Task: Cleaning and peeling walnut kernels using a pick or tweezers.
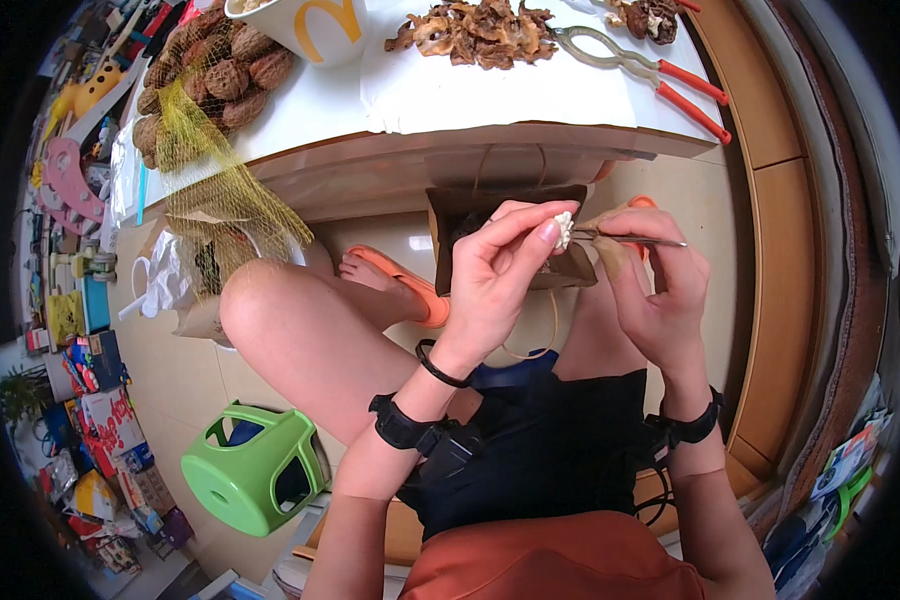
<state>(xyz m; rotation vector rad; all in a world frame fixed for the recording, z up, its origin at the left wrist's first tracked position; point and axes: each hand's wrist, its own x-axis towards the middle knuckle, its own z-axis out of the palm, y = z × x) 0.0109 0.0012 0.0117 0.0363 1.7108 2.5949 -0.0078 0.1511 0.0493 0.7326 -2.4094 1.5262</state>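
Between its thumb and forefinger, my left hand [499,274] pinches a pale walnut kernel [563,231]. Slim metal tweezers [658,241] are in my right hand [664,289], their tip end at the kernel; whether the tips touch it I cannot tell. Tan coverings wrap the thumb and forefinger of that hand. Below both hands an open brown paper bag [444,259] stands on the floor, its inside dark and partly hidden. On the white table, a heap of brown walnut skins or kernel pieces [480,34] lies on white paper [487,97].
Red-handled pliers [690,105] lie at the table's right, near dark walnut pieces [649,21]. A paper cup [307,30] holding pale pieces stands beside walnuts [226,79] in a yellow net [232,180] hanging over the edge. A green stool [232,472] stands on the left.
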